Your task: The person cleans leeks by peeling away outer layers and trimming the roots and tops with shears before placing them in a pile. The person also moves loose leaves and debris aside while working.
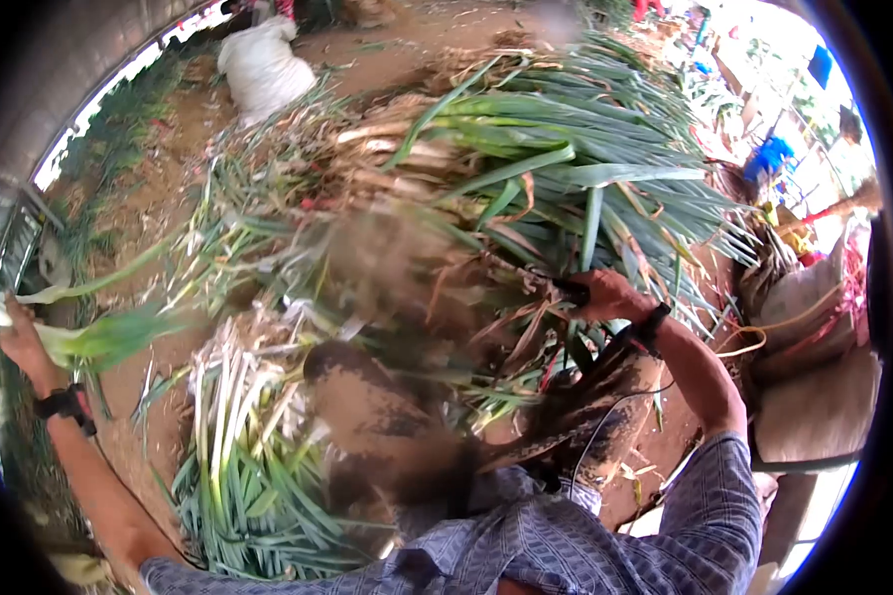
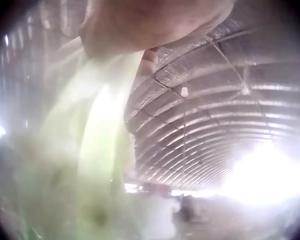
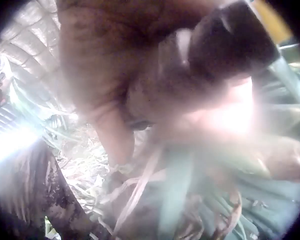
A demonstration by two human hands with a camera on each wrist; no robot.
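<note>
At the far left of the head view, my left hand (image 1: 28, 347) grips a long green onion stalk (image 1: 114, 337), its leaves trailing to the right. The left wrist view shows that hand (image 2: 155, 25) with the pale green stalk (image 2: 102, 140) hanging below it, blurred. My right hand (image 1: 613, 296) is curled round a dark handle (image 1: 570, 291) beside the big heap of green onions (image 1: 585, 149). Up close, the right hand (image 3: 105, 60) holds the same dark handle (image 3: 220, 45) over leaves; the far end of the tool is hidden or blurred.
A smaller pile of green onions (image 1: 258, 496) lies on the soil at lower left, near the knees. Loose trimmed leaves (image 1: 268, 238) cover the ground between the piles. A white sack (image 1: 265, 71) stands at the back left, and brown sacks (image 1: 809, 397) are at the right.
</note>
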